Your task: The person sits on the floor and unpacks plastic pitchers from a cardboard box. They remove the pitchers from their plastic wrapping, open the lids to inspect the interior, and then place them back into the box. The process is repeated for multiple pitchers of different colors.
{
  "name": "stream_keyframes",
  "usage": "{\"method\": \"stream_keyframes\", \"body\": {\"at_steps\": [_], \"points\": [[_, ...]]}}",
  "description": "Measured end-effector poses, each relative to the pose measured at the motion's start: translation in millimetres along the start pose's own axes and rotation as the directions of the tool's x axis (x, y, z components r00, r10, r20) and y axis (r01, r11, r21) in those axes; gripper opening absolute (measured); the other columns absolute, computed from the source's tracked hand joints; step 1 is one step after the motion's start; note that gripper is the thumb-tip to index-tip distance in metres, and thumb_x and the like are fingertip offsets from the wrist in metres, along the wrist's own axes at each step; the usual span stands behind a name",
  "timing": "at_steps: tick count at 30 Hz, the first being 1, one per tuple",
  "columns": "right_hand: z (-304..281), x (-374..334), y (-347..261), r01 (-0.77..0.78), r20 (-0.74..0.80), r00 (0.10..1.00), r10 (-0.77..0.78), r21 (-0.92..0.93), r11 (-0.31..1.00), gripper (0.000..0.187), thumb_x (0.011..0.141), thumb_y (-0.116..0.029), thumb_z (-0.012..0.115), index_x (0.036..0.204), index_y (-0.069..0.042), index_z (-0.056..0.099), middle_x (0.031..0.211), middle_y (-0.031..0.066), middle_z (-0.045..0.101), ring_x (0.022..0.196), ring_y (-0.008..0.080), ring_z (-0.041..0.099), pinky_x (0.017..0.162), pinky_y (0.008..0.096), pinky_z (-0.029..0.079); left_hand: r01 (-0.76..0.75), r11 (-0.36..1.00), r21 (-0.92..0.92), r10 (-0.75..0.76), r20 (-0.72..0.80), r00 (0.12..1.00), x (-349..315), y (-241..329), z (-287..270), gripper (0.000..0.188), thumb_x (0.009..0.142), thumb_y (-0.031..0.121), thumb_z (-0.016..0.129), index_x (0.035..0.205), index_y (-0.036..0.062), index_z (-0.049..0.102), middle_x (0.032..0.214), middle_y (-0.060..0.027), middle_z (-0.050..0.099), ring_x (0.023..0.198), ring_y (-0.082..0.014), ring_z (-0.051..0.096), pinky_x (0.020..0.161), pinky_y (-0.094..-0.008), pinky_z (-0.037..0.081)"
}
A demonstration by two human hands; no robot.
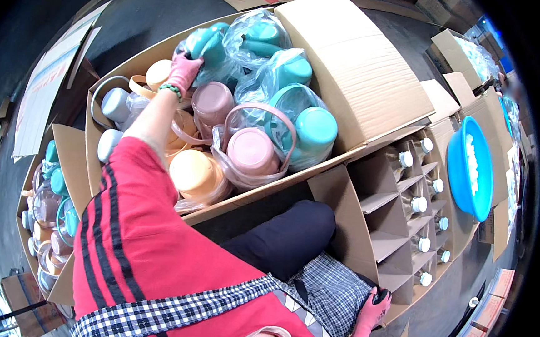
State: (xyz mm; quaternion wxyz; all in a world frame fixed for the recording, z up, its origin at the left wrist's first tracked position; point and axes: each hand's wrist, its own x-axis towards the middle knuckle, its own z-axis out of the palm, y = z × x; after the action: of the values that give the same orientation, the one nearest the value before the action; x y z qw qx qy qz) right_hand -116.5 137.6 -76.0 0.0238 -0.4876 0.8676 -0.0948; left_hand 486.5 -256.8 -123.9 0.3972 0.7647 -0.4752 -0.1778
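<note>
My left hand [185, 72], in a pink glove with a beaded band at the wrist, reaches into the far left part of a large cardboard box [217, 210]. Its fingers curl around a teal container [213, 47] wrapped in clear plastic. Around it lie more wrapped containers, several with loop handles: a mauve one [212, 104], a pink one [254, 150], an orange one [193, 170] and a bright teal one [316, 126]. Low at the right, my right hand [373, 310], in a pink glove with black fingertips, is closed beside the checked apron [335, 292]; what it holds, if anything, is hidden.
A divided carton [397, 237] at the right holds clear bottles with white caps [419, 204]. Beyond it, a blue basin [463, 176] contains small white pieces. Another box of wrapped containers [59, 182] is at the left. A raised cardboard flap [352, 61] borders the large box.
</note>
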Motion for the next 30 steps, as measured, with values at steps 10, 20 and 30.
{"method": "stream_keyframes", "body": {"at_steps": [10, 20, 30], "points": [[11, 42, -37, -0.126, 0.149, 0.989, 0.025, 0.724, 0.678, 0.035, 0.08, -0.02, 0.059, 0.106, 0.002, 0.05, 0.106, 0.0135, 0.052, 0.1, 0.0231, 0.048, 0.088, 0.0329, 0.037, -0.283, 0.392, -0.876, 0.54, -0.03, 0.841, -98, 290, -140, 0.016, 0.075, 0.012, 0.06, 0.088, 0.0018, 0.058, 0.079, -0.0053, 0.06, 0.064, -0.0116, 0.056, 0.059, -0.0226, 0.044], [-78, 95, -162, 0.469, -0.448, 0.883, -0.139, 0.848, 0.247, 0.073, 0.065, -0.023, 0.072, 0.124, -0.002, 0.033, 0.118, 0.0165, 0.045, 0.11, 0.0263, 0.043, 0.093, 0.0349, 0.034, 0.032, 0.123, -0.992, 0.923, 0.126, 0.363, -313, 421, -113, 0.026, 0.082, 0.014, 0.054, 0.102, -0.0013, 0.053, 0.089, -0.007, 0.06, 0.079, -0.0139, 0.058, 0.071, -0.0259, 0.047], [-40, 27, -10, 0.295, -0.291, 0.955, -0.059, 0.952, 0.077, 0.032, 0.075, -0.005, 0.056, 0.106, 0.004, 0.052, 0.095, 0.0088, 0.06, 0.086, 0.015, 0.056, 0.076, 0.0261, 0.043, 0.041, 0.419, -0.907, 0.827, 0.4, 0.395, -414, 327, -77, 0.056, 0.075, 0.035, 0.062, 0.115, -0.0001, 0.045, 0.106, -0.0088, 0.049, 0.091, -0.0165, 0.049, 0.079, -0.0291, 0.04]]}}
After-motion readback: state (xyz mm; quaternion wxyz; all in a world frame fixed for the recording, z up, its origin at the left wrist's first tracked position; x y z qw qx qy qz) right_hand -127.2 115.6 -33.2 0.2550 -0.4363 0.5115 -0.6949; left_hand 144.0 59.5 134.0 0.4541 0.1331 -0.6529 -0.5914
